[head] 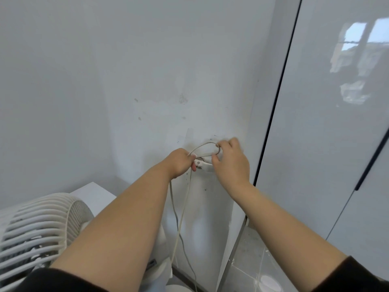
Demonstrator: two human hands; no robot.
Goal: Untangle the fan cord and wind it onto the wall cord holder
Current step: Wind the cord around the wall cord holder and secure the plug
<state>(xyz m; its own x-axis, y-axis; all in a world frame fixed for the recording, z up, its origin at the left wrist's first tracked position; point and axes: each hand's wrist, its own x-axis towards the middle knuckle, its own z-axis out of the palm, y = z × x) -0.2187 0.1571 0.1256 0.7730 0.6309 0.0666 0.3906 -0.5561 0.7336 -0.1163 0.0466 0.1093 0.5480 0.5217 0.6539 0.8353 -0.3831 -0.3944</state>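
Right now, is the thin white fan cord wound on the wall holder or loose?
Apparently loose: the thin white fan cord makes one open loop between left hand and right hand above the white wall holder.

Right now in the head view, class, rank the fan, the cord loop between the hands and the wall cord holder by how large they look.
1. fan, though it is nearest the camera and cut off by the frame.
2. cord loop.
3. wall cord holder, only partly visible.
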